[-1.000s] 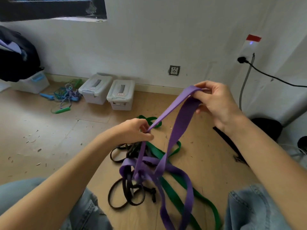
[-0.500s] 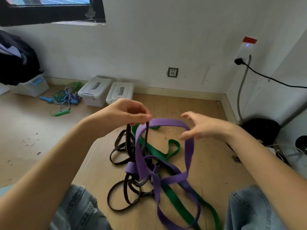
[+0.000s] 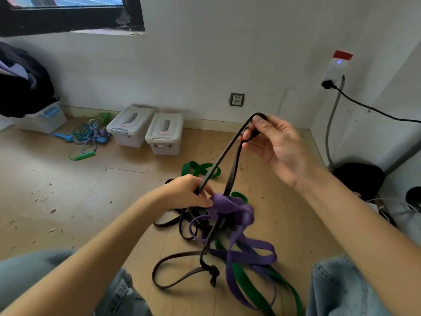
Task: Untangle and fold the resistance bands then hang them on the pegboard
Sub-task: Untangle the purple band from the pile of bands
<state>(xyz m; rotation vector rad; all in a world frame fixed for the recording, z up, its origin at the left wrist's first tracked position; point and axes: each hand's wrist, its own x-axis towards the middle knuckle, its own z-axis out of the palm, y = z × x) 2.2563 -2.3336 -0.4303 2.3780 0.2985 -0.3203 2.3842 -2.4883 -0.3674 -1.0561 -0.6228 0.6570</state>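
Head camera looks down over my two bare arms to the wooden floor (image 3: pixel 57 190), the biggest thing here, scattered with small chips. Behind it runs the white wall (image 3: pixel 205 65) with one window frame (image 3: pixel 68 19) at the top left, one wall socket (image 3: pixel 237 99) low down, and one white plug unit (image 3: pixel 335 69) with a black cable leading off to the right.

Against the wall I count three plastic boxes: one clear box (image 3: pixel 42 118) under a dark heap of clothing (image 3: pixel 20 87), and two grey lidded boxes (image 3: pixel 148 131) side by side. Between them lies one tangle of skipping ropes (image 3: pixel 88 135) with blue and green handles. A black bag (image 3: pixel 360 179) sits by the right wall.

The bands lie in one knot on the floor between my knees, three colours in it. The purple band (image 3: pixel 237 213) bunches at the top of the pile, the green band (image 3: pixel 248 286) runs underneath towards me, with another green loop beyond the pile, and the black band (image 3: pixel 227 156) threads through both and ends in a knot near my left knee.

My right hand (image 3: pixel 275 147) is raised, pinching the top of a black loop between thumb and fingertips. My left hand (image 3: pixel 189 192) grips the same black loop lower down, just beside the purple bunch. The purple folds hide where the black strand goes.
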